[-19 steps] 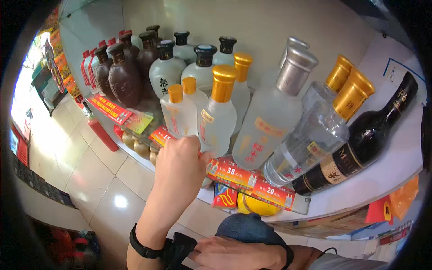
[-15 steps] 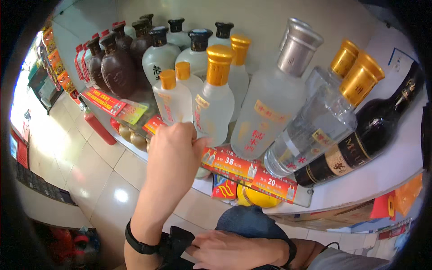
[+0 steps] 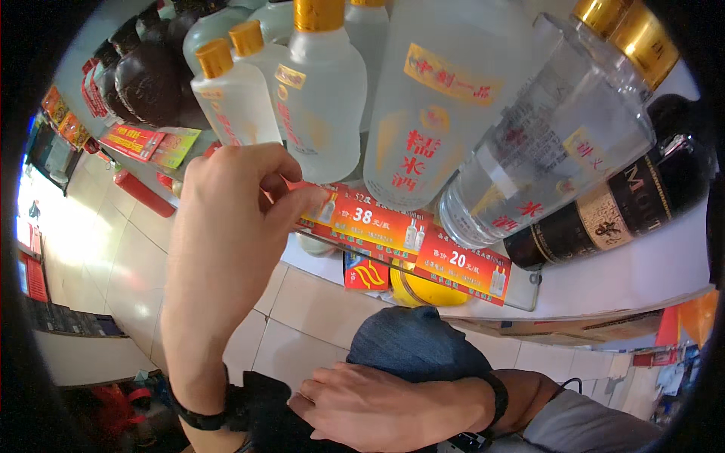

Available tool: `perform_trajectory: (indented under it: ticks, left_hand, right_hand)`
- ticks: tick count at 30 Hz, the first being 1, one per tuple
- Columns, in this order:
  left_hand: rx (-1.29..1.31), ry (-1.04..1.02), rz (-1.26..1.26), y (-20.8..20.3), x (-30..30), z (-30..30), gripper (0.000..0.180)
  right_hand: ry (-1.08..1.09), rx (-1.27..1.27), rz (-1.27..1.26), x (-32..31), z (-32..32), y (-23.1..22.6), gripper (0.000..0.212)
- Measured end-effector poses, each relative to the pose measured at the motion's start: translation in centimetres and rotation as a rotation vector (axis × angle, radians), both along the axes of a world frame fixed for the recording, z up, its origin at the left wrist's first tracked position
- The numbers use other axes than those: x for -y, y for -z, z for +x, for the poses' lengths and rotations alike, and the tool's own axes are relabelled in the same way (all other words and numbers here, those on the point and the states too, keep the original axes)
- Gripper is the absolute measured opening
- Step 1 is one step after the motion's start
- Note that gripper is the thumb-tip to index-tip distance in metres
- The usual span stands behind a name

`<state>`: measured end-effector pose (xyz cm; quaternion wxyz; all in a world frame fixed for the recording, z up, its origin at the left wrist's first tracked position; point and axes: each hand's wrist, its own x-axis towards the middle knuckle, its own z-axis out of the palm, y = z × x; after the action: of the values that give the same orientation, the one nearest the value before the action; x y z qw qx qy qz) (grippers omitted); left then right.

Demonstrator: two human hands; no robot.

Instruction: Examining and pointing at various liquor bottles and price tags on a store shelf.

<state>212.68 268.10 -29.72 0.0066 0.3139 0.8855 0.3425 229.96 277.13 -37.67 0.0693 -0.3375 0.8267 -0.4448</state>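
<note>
My left hand (image 3: 234, 192) is at the shelf's front edge, its fingers curled and its thumb against the left end of a red price card (image 3: 362, 219). Its fingertips are partly hidden behind the hand. Just beyond stand a small frosted bottle with a gold cap (image 3: 238, 109) and a wider frosted bottle (image 3: 325, 106). To their right are a tall frosted bottle (image 3: 438, 98) and a clear, gold-capped bottle (image 3: 544, 143). My right hand (image 3: 370, 408) lies low, fingers stretched over something black beside my denim-covered knee (image 3: 411, 343), holding nothing I can see.
A second red price card (image 3: 462, 264) sits along the glass shelf edge. A dark wine bottle (image 3: 604, 211) leans at the right. Dark brown jugs (image 3: 151, 83) stand at the far left, above a red fire extinguisher (image 3: 143, 192). Below the shelf is a yellow round object (image 3: 430, 287).
The view has moved closer to the shelf, so the bottles look larger and higher. My left thumb now shows against the price card. My right hand stays low near the knee.
</note>
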Motion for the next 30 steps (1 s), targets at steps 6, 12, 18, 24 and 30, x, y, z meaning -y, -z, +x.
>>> perform_trajectory:
  ticks: [6, 12, 18, 24, 30]
  left_hand:
    - [-0.046, 0.008, 0.012, 0.9, 3.4, -0.3, 0.017]
    - [0.118, 0.08, -0.121, 0.3, 5.0, -0.3, 0.048]
    - [0.243, 0.126, -0.057, 1.7, 6.2, -0.1, 0.069]
    - [0.307, 0.042, -0.135, 1.3, 5.7, 0.7, 0.075]
    - [0.223, 0.052, -0.056, 2.8, 5.9, 1.0, 0.074]
  right_hand:
    - [0.072, 0.14, 0.081, 0.6, 0.4, -2.2, 0.027]
    - [0.061, 0.092, -0.003, 0.4, 0.3, -1.3, 0.024]
    - [-0.002, 0.115, 0.085, 0.1, -0.7, -1.9, 0.024]
    - [0.032, 0.118, 0.075, 0.4, -1.6, -1.6, 0.021]
    - [0.052, 0.176, 0.039, 1.2, -1.7, -0.7, 0.019]
